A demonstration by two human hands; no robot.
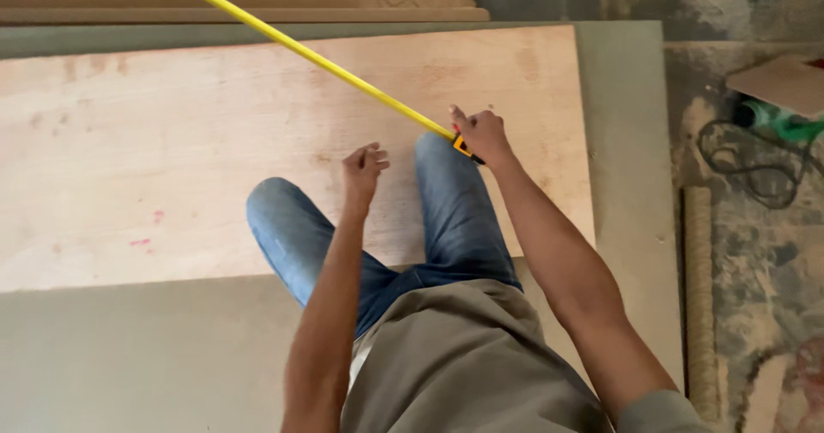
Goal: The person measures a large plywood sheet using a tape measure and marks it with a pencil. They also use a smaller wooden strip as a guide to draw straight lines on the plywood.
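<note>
My right hand grips a yellow tape measure case, whose yellow blade runs diagonally up and left across a large light plywood sheet. My left hand hovers just above the sheet with its fingers loosely curled, holding nothing. Both my knees in blue jeans rest on the plywood between my arms. The far end of the blade leaves the view at the top.
The plywood lies on a larger grey-green board. Stacked wooden boards sit along the top. On the dusty floor at right are a black cable coil, a green power tool and a board piece.
</note>
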